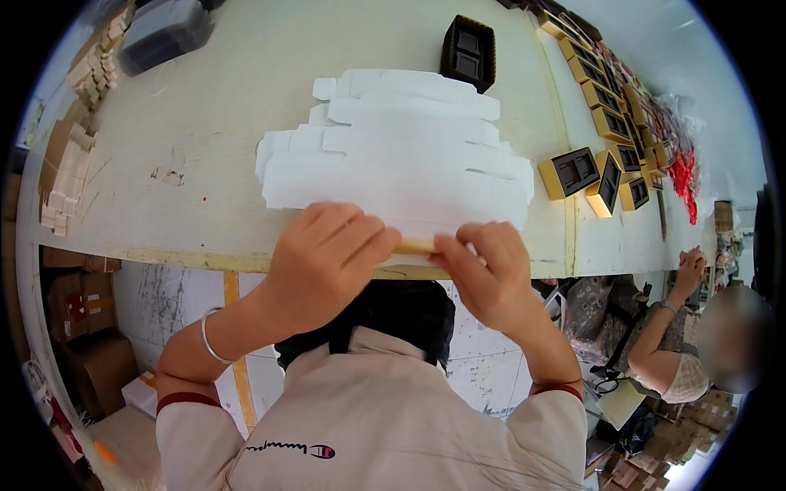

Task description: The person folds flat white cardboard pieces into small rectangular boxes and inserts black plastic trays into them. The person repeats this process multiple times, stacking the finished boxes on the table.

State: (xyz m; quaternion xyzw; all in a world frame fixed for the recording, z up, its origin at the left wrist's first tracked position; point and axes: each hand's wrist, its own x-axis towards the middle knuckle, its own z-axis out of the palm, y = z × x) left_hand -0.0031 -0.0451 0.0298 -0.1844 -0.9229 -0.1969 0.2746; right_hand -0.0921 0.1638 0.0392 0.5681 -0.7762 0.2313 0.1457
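My grip: left hand [327, 258] and right hand [485, 274] pinched together on a thin gold card strip [416, 245] at the surface [205, 123] near edge | feels light, bendy, creasable | best held by its ends | white flat box blanks [401, 155] just beyond

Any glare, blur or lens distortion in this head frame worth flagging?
Head view: heavy fisheye bend along the table edge, black vignette at the corners; the stack of white flat cartons is nearly blown out; both hands, left hand and right hand, are fairly sharp.
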